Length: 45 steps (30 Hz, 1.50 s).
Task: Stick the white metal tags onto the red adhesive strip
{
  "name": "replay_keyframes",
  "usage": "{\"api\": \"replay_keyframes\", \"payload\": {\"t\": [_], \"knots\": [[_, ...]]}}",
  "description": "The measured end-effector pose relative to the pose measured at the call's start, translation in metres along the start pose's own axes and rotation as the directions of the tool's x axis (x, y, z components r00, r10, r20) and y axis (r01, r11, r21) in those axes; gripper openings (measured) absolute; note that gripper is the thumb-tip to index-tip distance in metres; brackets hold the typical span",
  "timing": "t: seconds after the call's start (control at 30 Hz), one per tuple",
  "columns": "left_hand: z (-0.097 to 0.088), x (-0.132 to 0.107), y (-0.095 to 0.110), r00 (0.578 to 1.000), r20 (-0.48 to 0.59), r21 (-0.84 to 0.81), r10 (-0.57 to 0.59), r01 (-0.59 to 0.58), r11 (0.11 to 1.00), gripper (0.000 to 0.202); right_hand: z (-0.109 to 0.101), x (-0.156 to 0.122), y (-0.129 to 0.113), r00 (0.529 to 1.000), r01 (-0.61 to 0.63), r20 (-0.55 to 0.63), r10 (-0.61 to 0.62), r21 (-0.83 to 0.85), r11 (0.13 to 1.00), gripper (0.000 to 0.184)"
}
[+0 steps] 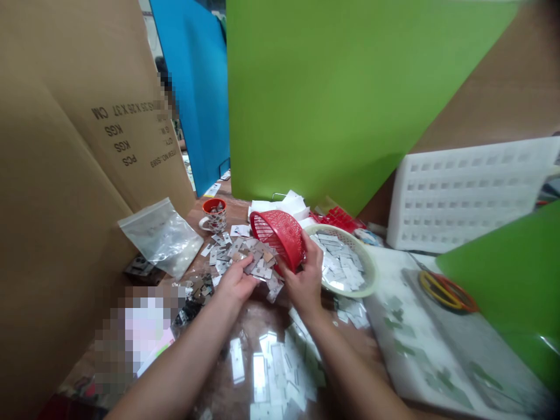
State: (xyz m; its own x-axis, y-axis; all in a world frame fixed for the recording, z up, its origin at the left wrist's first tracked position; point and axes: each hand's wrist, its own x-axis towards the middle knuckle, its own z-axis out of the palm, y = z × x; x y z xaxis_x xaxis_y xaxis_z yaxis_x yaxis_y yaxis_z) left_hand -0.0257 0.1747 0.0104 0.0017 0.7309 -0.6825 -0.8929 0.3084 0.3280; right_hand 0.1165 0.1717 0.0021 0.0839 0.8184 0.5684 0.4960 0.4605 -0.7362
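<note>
My right hand (305, 279) grips a small red mesh basket (278, 234) by its rim and holds it tipped on its side, mouth toward the left. A heap of small grey metal plates (245, 256) lies on the brown table in front of the basket's mouth. My left hand (236, 281) rests on the near edge of that heap, fingers bent over several plates. Just right of my right hand stands a pale round basket (368, 263) filled with more flat plates.
A patterned cup (214, 214) and a clear plastic bag (161, 236) sit at the left by tall cardboard sheets (65, 175). Green (341, 99) and blue boards stand behind. A white perforated tray (468, 192) and rubber bands (446, 290) lie right. Shiny plates (275, 367) lie near me.
</note>
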Motion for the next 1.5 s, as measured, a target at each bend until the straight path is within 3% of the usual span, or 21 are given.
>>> {"api": "replay_keyframes", "payload": {"t": [0.1, 0.2, 0.3, 0.4, 0.47, 0.67, 0.87, 0.97, 1.07, 1.17, 1.23, 1.3, 1.37, 1.5], "knots": [[0.006, -0.004, 0.007, 0.997, 0.019, 0.008, 0.077, -0.077, 0.997, 0.022, 0.007, -0.006, -0.01, 0.963, -0.267, 0.032, 0.267, 0.226, 0.937, 0.07], [0.012, -0.004, 0.011, 0.982, 0.03, 0.012, 0.185, -0.186, 0.983, 0.031, 0.016, -0.012, -0.017, 0.858, -0.502, 0.196, 0.475, 0.514, 0.695, 0.065], [0.015, -0.003, 0.008, 0.964, 0.017, 0.045, 0.264, -0.265, 0.963, 0.037, 0.02, -0.015, -0.024, 0.74, -0.632, 0.351, 0.574, 0.655, 0.414, 0.062], [0.015, -0.003, 0.002, 0.957, 0.01, 0.108, 0.291, -0.291, 0.951, 0.037, 0.018, -0.014, -0.029, 0.668, -0.682, 0.416, 0.618, 0.674, 0.284, 0.063], [0.015, -0.003, -0.002, 0.958, 0.011, 0.16, 0.288, -0.286, 0.945, 0.038, 0.016, -0.013, -0.03, 0.648, -0.695, 0.432, 0.628, 0.672, 0.255, 0.064], [0.022, -0.01, -0.006, 0.97, 0.043, 0.324, 0.239, -0.24, 0.915, 0.03, 0.012, -0.015, -0.027, 0.646, -0.687, 0.441, 0.623, 0.692, 0.222, 0.06], [0.033, -0.025, 0.004, 0.993, 0.088, 0.548, 0.073, -0.109, 0.829, 0.026, 0.003, -0.012, -0.03, 0.575, -0.74, 0.51, 0.639, 0.657, 0.142, 0.059], [0.038, -0.036, 0.011, 0.989, 0.138, 0.621, 0.053, -0.128, 0.773, 0.011, -0.001, -0.008, -0.03, 0.571, -0.738, 0.517, 0.638, 0.663, 0.124, 0.059], [0.043, -0.048, 0.023, 0.965, 0.233, 0.645, 0.123, -0.248, 0.723, 0.015, -0.003, -0.002, -0.029, 0.574, -0.727, 0.509, 0.642, 0.678, 0.112, 0.057], [0.044, -0.053, 0.042, 0.906, 0.312, 0.614, 0.285, -0.421, 0.667, 0.03, -0.007, 0.006, -0.028, 0.566, -0.728, 0.5, 0.656, 0.676, 0.114, 0.051], [0.041, -0.049, 0.056, 0.862, 0.328, 0.581, 0.386, -0.506, 0.637, 0.036, -0.011, 0.011, -0.027, 0.558, -0.732, 0.489, 0.67, 0.67, 0.121, 0.048], [0.039, -0.041, 0.067, 0.847, 0.314, 0.574, 0.429, -0.529, 0.625, 0.036, -0.016, 0.019, -0.026, 0.548, -0.733, 0.482, 0.683, 0.67, 0.116, 0.046], [0.038, -0.031, 0.073, 0.875, 0.291, 0.604, 0.387, -0.482, 0.634, 0.028, -0.02, 0.028, -0.025, 0.545, -0.733, 0.487, 0.682, 0.672, 0.105, 0.045], [0.05, -0.016, 0.081, 0.942, 0.271, 0.656, 0.196, -0.33, 0.679, 0.011, -0.018, 0.056, -0.028, 0.55, -0.748, 0.499, 0.67, 0.651, 0.128, 0.046]]}}
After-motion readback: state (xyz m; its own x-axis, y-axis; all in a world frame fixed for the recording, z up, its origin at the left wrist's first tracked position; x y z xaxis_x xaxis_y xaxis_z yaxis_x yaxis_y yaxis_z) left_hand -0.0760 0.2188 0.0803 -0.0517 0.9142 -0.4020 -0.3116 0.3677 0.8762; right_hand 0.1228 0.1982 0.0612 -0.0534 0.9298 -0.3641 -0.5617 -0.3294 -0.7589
